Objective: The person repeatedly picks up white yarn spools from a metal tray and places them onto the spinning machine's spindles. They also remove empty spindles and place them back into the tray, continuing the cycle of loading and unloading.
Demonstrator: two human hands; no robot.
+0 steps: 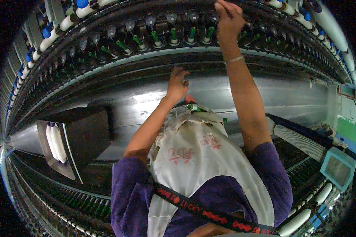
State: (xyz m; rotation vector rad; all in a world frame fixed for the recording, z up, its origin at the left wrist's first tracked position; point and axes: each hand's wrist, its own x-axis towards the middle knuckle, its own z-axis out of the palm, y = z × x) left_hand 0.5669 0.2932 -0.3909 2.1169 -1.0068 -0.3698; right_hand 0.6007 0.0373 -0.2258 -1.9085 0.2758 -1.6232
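My right hand (230, 21) is raised to the upper part of a spinning frame, above its row of green bobbins (174, 36). Its fingertips are pinched together; whatever thread they may hold is too fine to see. Lower down, in front of the frame's pale rail (154, 54), my left hand (178, 83) hovers with fingers loosely bent and apart, holding nothing visible. My white apron (194, 158) has green-ended bobbin tubes (193, 107) sticking out of its top near the left hand.
White roving bobbins (84, 10) line the frame's top. A dark box-shaped cart (87, 134) carrying white yarn packages (56, 143) stands in the aisle at left. At right are a ribbed hose (298, 141) and a blue-framed box (338, 169). Another spinning frame (87, 201) runs behind me.
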